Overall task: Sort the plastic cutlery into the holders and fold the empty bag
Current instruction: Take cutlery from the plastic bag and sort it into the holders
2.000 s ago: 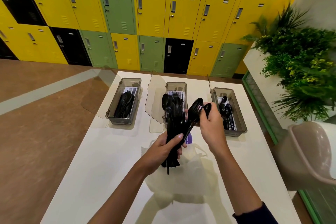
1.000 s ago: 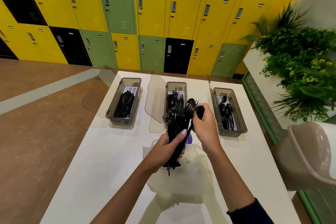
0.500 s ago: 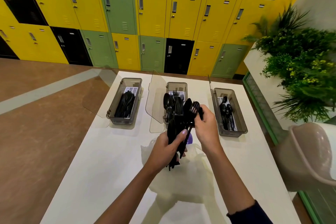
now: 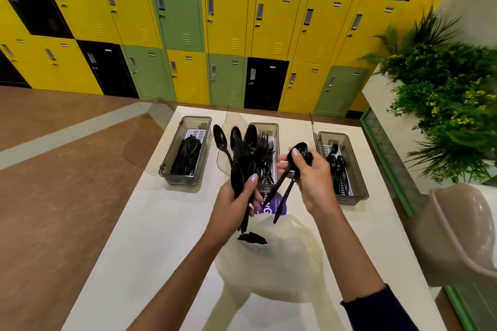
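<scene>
The right hand (image 4: 312, 180), pinching a pair of spoons (image 4: 302, 147), has drawn rightward off the bundle (image 4: 239, 169) gripped by the left hand (image 4: 231, 207). The left holder (image 4: 174, 148) contains black cutlery (image 4: 188, 154), the middle holder (image 4: 265, 124) forks (image 4: 269, 140), and the right holder (image 4: 355, 164) more spoons (image 4: 336, 162). The bag (image 4: 282, 255) lies near.

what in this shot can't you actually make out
Head view: the middle holder's contents, mostly behind the cutlery bundle that the left hand grips.
Head view: the purple label's print, too small and crossed by the spoons in the right hand.
Head view: whether the bag is empty; its folds hide the inside.
Head view: the left holder's cutlery type, one dark mass.
</scene>
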Tool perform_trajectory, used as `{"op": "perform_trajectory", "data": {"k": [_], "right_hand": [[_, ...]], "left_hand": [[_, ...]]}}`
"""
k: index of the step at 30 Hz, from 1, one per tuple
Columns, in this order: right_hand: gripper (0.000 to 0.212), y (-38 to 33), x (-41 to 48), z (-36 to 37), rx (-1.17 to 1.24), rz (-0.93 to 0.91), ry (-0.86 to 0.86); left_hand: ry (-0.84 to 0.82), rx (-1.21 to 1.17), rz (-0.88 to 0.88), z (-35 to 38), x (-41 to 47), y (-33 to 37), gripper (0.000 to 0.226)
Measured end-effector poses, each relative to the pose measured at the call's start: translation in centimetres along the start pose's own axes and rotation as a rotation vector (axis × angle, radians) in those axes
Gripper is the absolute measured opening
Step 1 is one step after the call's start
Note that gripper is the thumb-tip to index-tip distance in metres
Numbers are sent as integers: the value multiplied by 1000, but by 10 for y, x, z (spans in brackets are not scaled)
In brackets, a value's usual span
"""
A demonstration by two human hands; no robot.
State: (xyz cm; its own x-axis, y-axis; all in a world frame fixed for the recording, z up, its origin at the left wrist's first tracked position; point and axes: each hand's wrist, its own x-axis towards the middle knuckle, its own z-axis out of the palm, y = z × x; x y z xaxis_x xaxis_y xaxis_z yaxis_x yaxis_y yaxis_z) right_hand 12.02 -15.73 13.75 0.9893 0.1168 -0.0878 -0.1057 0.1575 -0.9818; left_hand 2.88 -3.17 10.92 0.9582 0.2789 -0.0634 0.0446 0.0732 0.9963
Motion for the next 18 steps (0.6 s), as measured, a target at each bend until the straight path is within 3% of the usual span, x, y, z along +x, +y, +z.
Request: {"op": "perform_trajectory", "data": {"k": [9,15,18], "right_hand": [[11,-4,32,36,-14,142,-58],[34,23,45,93,-312,241,-200],[46,30,51,113,-357,262,-188]], "left_hand": [[118,-87,49,-47,26,27,21],[222,-65,-38,-92,31,3,21],[197,-25,-80,-109,31,-11,24]]}}
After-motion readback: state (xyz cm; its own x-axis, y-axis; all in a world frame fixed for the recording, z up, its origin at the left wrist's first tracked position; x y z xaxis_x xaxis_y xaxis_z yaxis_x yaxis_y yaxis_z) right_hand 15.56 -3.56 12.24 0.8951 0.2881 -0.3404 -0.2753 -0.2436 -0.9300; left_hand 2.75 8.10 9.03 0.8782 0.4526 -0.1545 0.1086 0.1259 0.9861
